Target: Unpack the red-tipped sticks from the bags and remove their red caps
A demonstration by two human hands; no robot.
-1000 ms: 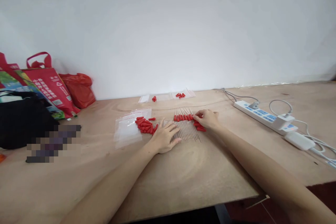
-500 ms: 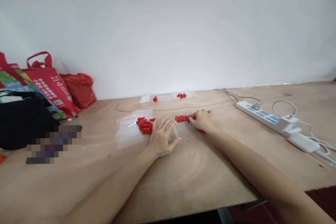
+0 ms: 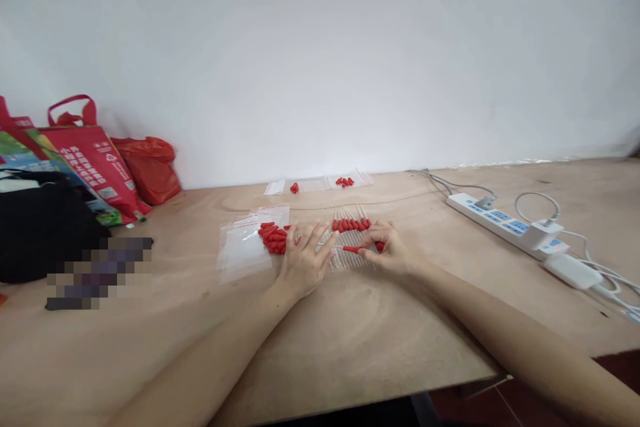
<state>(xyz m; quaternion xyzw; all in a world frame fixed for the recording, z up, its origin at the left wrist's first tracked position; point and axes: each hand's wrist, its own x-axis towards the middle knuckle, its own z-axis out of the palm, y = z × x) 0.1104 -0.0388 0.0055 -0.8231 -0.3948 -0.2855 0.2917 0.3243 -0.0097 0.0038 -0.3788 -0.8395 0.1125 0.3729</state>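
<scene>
My right hand (image 3: pixel 387 248) pinches a small red elongated piece (image 3: pixel 351 249) between thumb and fingertips. From it a thin pale stick (image 3: pixel 339 247) runs left to the closed thumb and index finger of my left hand (image 3: pixel 307 259); the other left fingers are spread low over the table. Beneath and between both hands lie many thin pale sticks, side by side. Across their upper part sits a row of red pieces (image 3: pixel 351 224). Another red piece (image 3: pixel 380 247) shows by my right fingers. A red pile (image 3: pixel 273 240) rests left of my left hand, partly covered by it.
Clear plastic bags (image 3: pixel 243 257) lie left of the pile. Further back are flat bags with red pieces (image 3: pixel 345 182). A white power strip (image 3: pixel 500 219) with plugs and cables is at right. Red bags (image 3: pixel 100 160), a black bag (image 3: pixel 50 227) and a blurred-out object (image 3: pixel 100 273) stand left.
My right hand has come down from the row toward me and now has a red piece. The left thumb, held apart before, has closed toward the index finger at the stick.
</scene>
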